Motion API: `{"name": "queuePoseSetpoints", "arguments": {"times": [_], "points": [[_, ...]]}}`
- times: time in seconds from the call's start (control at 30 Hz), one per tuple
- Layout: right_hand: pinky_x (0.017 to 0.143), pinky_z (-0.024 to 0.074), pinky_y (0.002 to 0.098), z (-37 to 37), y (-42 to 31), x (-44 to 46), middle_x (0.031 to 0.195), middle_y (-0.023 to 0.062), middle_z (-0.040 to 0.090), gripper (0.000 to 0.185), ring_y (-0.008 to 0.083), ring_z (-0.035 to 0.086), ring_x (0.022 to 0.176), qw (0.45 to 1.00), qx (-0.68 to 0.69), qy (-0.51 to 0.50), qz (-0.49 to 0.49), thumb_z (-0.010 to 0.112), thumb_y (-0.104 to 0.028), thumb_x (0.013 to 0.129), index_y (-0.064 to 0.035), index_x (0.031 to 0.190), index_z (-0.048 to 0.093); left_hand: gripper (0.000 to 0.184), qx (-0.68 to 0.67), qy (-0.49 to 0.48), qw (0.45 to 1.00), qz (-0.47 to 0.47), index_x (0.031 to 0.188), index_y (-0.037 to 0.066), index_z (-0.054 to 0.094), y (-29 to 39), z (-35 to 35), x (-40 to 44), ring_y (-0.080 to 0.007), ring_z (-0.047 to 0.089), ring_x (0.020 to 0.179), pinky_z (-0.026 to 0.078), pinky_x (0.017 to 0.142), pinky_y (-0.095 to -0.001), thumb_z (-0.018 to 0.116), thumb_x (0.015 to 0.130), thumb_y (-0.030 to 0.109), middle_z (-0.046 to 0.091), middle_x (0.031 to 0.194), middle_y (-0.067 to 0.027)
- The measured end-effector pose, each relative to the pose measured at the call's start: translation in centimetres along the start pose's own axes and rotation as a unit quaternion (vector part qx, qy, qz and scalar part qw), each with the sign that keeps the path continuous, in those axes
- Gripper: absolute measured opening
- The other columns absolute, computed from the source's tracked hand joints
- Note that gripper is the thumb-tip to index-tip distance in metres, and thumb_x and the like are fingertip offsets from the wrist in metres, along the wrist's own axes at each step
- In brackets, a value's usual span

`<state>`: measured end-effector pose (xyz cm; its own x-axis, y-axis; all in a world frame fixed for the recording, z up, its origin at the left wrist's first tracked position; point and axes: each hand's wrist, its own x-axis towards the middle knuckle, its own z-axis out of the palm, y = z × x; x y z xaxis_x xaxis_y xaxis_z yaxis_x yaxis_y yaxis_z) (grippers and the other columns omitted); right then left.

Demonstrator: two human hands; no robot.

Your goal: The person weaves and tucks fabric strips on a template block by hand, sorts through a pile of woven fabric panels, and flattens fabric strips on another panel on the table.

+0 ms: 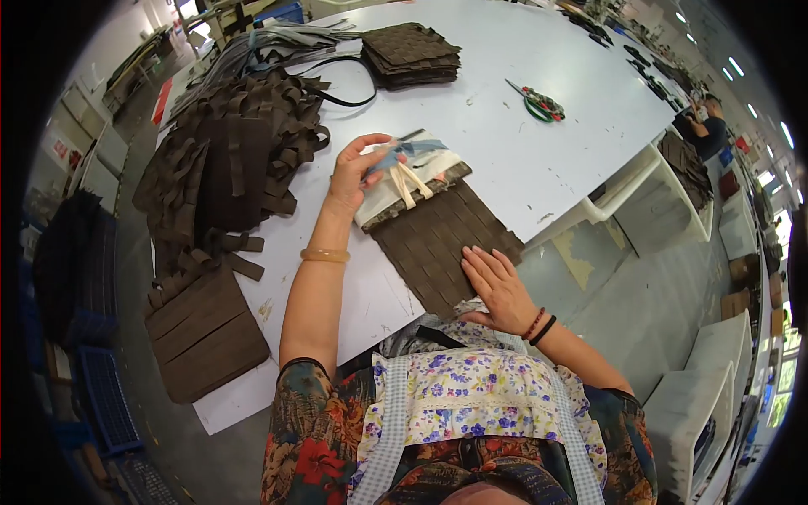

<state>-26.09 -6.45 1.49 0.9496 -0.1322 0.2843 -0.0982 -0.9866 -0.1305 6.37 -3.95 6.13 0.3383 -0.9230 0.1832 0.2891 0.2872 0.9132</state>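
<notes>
the woven brown panel (442,240) lies just past the middle, towards one o'clock, by the near edge of the white tabletop (602,105), its far side meeting a pale board (379,202). it looks light, soft and bendy, with enough grip in its weave not to slide much; the likely risk is strips shifting or fraying at the rim, so a flat palm on the body, or a broad pinch on a doubled edge, should suit it best. the right hand (498,290), at four o'clock, rests on the panel's near corner, fingers stretched out and the thumb spread away. the left hand (366,172), at eleven o'clock, has its fingers curled by a blue strip (421,151) over the board; whether they pinch it i cannot tell. counting up: one panel under the hand, one board, one pair of scissors (540,103) at half past one, one stack of woven pieces (412,52) at twelve, its layers too tight to number, one heap of brown strips (236,143) at ten, likewise uncountable, one slatted brown piece (209,337) at eight, and one black loop (349,103) near eleven.
</notes>
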Motion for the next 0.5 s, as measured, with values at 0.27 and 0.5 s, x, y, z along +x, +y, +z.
{"name": "queuePoseSetpoints", "arguments": {"times": [0.27, 0.5], "points": [[0.101, 0.0336, 0.0448, 1.3, 0.5, -1.8, 0.125, 0.0141, 0.053, 0.04, 0.0274, 0.051, 0.113, 0.984, -0.062, 0.161, 0.034, 0.055, -0.001, 0.074, 0.0017, 0.113, 0.055, 0.02, 0.012, 0.054, 0.998, 0.002, 0.104, 0.002, 0.06, -0.8, -1.5, 0.7, -0.0006, 0.034, 0.044, 0.024, 0.039, -0.0128, 0.056, 0.085, 0.007, 0.069, 0.09, -0.0137], [0.103, 0.033, 0.0463, -0.1, -0.1, 0.3, 0.128, 0.0178, 0.05, 0.04, 0.032, 0.047, 0.12, 0.991, -0.038, 0.128, -0.008, 0.051, -0.005, 0.078, 0.0026, 0.118, 0.052, 0.015, 0.012, 0.093, 0.995, 0.017, 0.099, 0.002, 0.059, -0.2, -2.0, 0.2, -0.0025, 0.035, 0.044, 0.025, 0.04, -0.0142, 0.055, 0.085, 0.007, 0.068, 0.087, -0.0156]]}}
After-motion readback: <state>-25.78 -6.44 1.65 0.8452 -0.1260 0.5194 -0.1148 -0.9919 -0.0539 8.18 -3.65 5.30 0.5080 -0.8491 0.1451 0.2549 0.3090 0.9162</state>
